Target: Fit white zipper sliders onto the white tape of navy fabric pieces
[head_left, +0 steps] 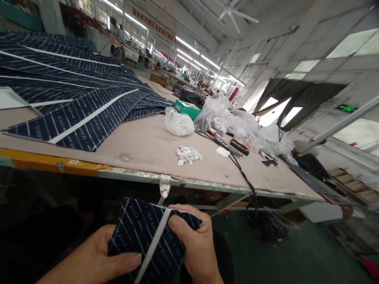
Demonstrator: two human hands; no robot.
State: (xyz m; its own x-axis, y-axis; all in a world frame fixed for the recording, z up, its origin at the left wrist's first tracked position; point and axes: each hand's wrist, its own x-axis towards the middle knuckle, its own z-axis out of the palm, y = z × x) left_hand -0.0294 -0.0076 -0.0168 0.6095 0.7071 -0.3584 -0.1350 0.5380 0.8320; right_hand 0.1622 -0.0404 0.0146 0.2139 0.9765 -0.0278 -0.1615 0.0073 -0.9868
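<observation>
Low in the view, below the table edge, both hands grip a navy fabric piece (133,225) with white lettered stripes and a pale strip (155,238) running along it. My left hand (100,252) is closed on its left side, thumb lying on top near the strip. At the upper right corner my right hand (194,236) pinches the cloth, thumb pressed beside the end of the strip. Just beyond the cloth, a small white fitting (164,189) hangs from the table edge. On the tabletop past it lies a pile of small white pieces (188,155).
More striped navy fabric (79,114) is spread over the left of the table (142,146). Behind the white pile are a clear plastic bag (179,122), a green box (188,109), a grey cylindrical tool (227,144) and crumpled plastic (245,128). Black cables (245,177) drop over the front edge.
</observation>
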